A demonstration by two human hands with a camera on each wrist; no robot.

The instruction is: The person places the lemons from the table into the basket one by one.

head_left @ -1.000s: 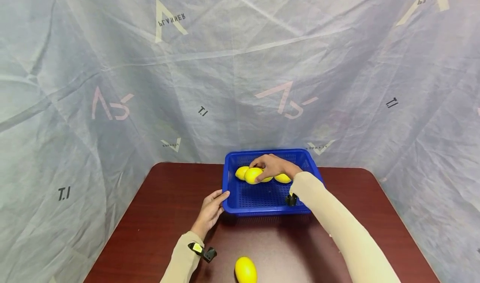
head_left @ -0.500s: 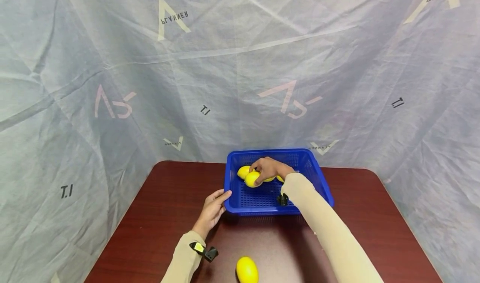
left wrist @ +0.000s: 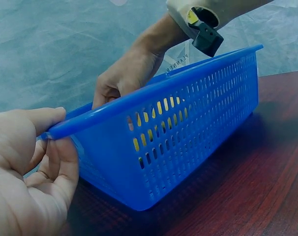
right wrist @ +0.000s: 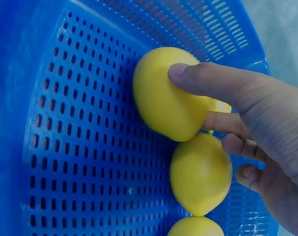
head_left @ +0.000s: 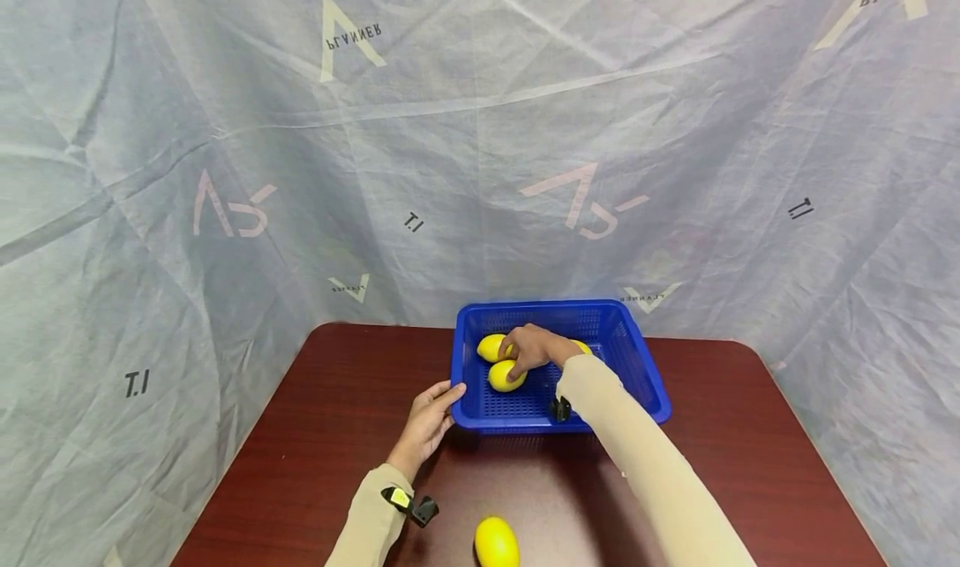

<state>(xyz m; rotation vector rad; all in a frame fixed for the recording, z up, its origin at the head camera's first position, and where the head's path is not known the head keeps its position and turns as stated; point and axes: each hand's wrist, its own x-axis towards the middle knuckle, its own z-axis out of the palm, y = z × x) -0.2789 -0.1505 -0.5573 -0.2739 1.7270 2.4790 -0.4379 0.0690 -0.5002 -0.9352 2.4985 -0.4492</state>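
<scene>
A blue perforated plastic basket [head_left: 525, 424] stands on the table. My left hand [head_left: 424, 423] pinches its rim at the near left corner, thumb on top and fingers beneath, as the left wrist view shows. Inside the basket my right hand [head_left: 531, 347] grips a yellow lemon [right wrist: 163, 96] between thumb and fingers, low over the floor of the basket. Another lemon [head_left: 491, 348] lies just behind the gripped one. In the right wrist view a lemon [right wrist: 200, 173] touches the held one, and one more lemon [right wrist: 195, 228] shows at the bottom edge.
A single lemon [head_left: 497, 542] lies on the dark red-brown table [head_left: 330, 434] near the front edge of the view. Grey printed sheeting [head_left: 480, 175] hangs behind the table and along both sides.
My right hand has lowered the lemon toward the near left part of the basket floor. The left hand keeps its hold on the rim. The head view has shifted slightly.
</scene>
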